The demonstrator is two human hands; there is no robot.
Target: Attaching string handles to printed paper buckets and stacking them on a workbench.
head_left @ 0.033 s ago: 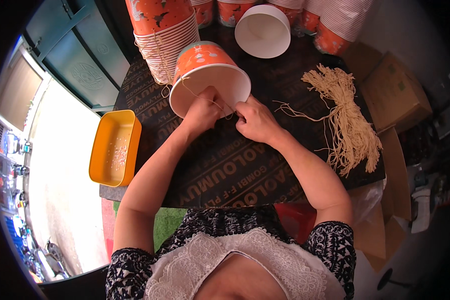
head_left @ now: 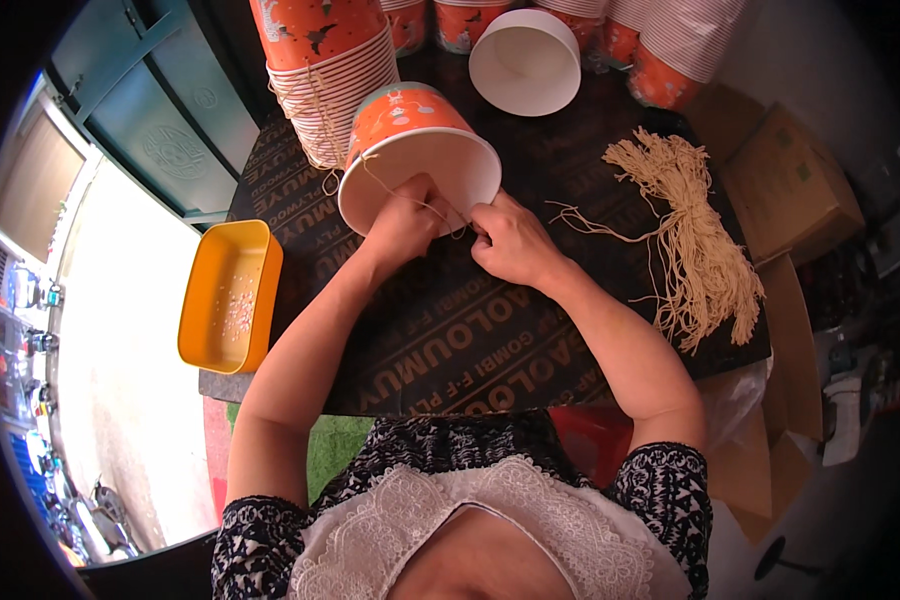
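An orange paper tub (head_left: 400, 112) with a white inside lies tilted on the table, its mouth toward me. My left hand (head_left: 406, 222) reaches into the mouth, fingers curled against the lower inner wall; their tips are hidden. A thin beige string (head_left: 378, 178) comes through near the rim on the left and crosses over that hand. At the rim's lower right, my right hand (head_left: 513, 240) is closed in a pinch, with a small loop of the string at its fingertips.
Left of the tub rises a stack of nested orange tubs (head_left: 320, 100) hung with strings. Behind stand an open white tub (head_left: 525, 65) and more wrapped stacks (head_left: 680, 50). A bundle of beige strings (head_left: 695, 240) lies right. A yellow box (head_left: 230, 297) with small bits sits left.
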